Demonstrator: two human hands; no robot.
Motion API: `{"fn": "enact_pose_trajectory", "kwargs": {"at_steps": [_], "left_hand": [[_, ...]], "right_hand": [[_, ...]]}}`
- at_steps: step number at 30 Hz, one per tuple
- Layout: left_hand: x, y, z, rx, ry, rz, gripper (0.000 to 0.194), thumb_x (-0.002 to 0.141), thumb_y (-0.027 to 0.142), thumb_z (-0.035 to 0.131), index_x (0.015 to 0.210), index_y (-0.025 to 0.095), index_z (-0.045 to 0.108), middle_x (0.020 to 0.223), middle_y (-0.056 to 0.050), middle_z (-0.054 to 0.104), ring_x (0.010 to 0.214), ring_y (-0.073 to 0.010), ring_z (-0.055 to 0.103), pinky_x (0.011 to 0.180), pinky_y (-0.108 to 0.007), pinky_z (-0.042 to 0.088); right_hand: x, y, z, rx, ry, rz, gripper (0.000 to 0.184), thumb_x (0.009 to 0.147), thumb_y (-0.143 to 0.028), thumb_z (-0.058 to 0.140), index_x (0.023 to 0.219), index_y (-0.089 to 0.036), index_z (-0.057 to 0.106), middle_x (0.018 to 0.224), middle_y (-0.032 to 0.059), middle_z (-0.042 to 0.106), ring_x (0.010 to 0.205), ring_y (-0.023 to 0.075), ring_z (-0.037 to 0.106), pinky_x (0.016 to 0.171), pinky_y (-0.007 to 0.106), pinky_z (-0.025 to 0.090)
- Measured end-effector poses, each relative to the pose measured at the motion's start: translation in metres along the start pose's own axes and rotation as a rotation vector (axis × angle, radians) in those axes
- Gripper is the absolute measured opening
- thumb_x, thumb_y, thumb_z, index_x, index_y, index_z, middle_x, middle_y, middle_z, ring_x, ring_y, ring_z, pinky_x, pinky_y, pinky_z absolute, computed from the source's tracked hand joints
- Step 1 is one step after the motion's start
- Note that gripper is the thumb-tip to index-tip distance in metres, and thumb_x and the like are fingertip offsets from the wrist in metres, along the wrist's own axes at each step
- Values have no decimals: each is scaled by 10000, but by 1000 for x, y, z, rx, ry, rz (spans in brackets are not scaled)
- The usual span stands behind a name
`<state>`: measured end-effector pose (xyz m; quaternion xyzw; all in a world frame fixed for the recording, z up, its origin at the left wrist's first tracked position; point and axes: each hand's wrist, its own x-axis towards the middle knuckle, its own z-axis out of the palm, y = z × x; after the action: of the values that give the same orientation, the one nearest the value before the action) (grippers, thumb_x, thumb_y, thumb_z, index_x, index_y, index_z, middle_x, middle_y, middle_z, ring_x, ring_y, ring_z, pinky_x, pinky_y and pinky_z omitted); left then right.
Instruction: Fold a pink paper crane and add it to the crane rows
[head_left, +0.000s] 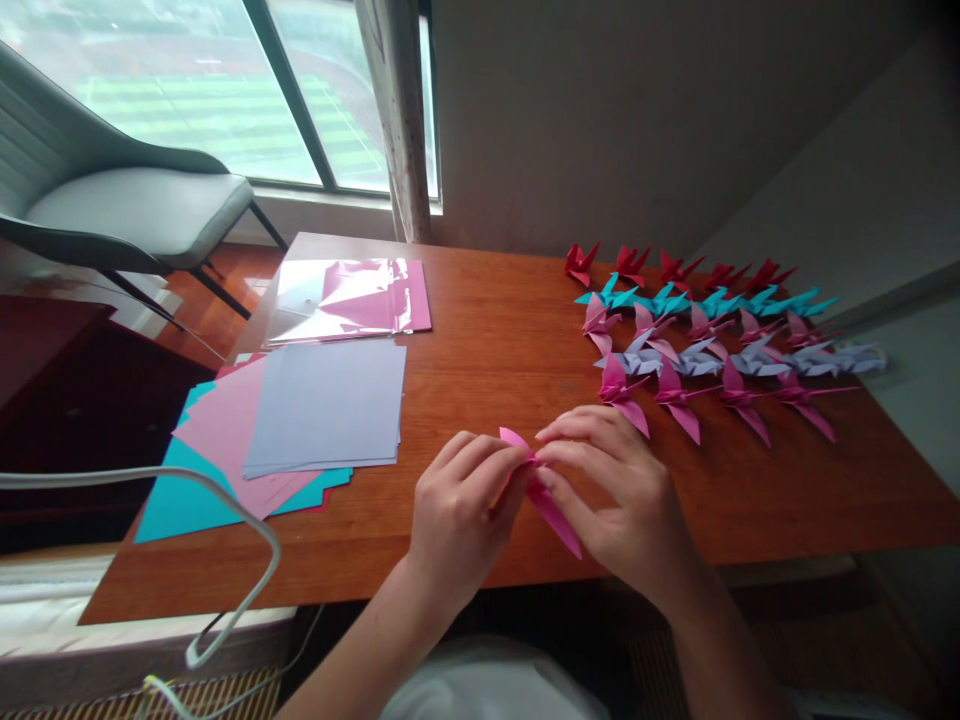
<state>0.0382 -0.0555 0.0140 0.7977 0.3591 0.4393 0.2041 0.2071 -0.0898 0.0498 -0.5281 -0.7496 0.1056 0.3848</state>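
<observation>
Near the table's front edge I hold a bright pink origami crane [556, 518] between both hands. Its two wings stick out, one up to the left and one down to the right. My left hand [466, 492] pinches it from the left with closed fingers. From the right, the thumb and fingertips of my right hand [621, 490] close on its middle. The crane's body is mostly hidden behind my fingers. Just beyond my right hand stands a row of finished magenta cranes [679, 402].
Further rows of cranes stand behind it: lavender [697, 357], light pink [709, 330], turquoise [664, 300] and red [679, 268]. Stacked paper sheets [326, 405] and a glossy paper packet [352, 298] lie left on the wooden table [487, 350]. A white cable [274, 550] loops at the left front.
</observation>
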Motion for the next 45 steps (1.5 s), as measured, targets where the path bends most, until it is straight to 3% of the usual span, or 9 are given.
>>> {"fn": "enact_pose_trajectory", "kwargs": {"at_steps": [6, 15, 22, 28, 36, 41, 45], "left_hand": [[3, -2, -4, -178, -57, -85, 62, 905, 132, 671, 883, 176, 708, 810, -45, 734, 717, -160, 617, 677, -274, 497], [3, -7, -6, -358, -163, -159, 52, 866, 123, 713, 862, 175, 717, 813, -49, 740, 745, -158, 650, 694, -251, 501], [4, -7, -5, -381, -278, -186, 46, 863, 141, 719, 827, 169, 729, 760, -26, 699, 698, -135, 589, 659, -234, 452], [2, -5, -7, -453, -373, -294, 53, 856, 194, 740, 809, 171, 743, 690, 12, 612, 655, -116, 524, 622, -228, 402], [7, -8, -11, -562, -375, -445, 95, 861, 212, 732, 785, 157, 715, 719, 7, 634, 652, -112, 496, 628, -235, 385], [8, -10, -14, -651, -372, -553, 154, 842, 259, 758, 764, 143, 693, 683, 17, 608, 633, -108, 476, 597, -228, 374], [9, -11, -16, -691, -423, -596, 172, 832, 288, 762, 785, 132, 707, 690, 9, 611, 642, -113, 477, 600, -230, 374]], "right_hand": [[1, 3, -5, 89, -52, 32, 132, 886, -105, 672, 946, -220, 697, 1012, 59, 692, 1038, 231, 599, 998, 446, 483], [4, 6, -13, 164, -150, 23, 106, 889, -119, 685, 927, -216, 700, 985, 52, 677, 1009, 216, 584, 907, 388, 503], [13, 5, -25, 162, -383, 51, 112, 892, -78, 658, 860, -185, 651, 932, 35, 647, 946, 178, 564, 836, 320, 480], [23, 8, -33, 171, -571, 61, 116, 902, -85, 657, 861, -194, 668, 967, 24, 646, 976, 167, 565, 855, 299, 462], [34, 10, -26, 204, -573, 149, 108, 884, -86, 698, 853, -188, 682, 918, 0, 670, 898, 140, 600, 818, 274, 453], [39, 7, -23, 186, -546, 109, 84, 887, -105, 699, 872, -188, 708, 917, 14, 666, 897, 153, 591, 799, 276, 451], [43, 7, -24, 180, -597, 59, 102, 882, -97, 690, 901, -190, 728, 913, 24, 647, 888, 157, 583, 777, 274, 450]]}}
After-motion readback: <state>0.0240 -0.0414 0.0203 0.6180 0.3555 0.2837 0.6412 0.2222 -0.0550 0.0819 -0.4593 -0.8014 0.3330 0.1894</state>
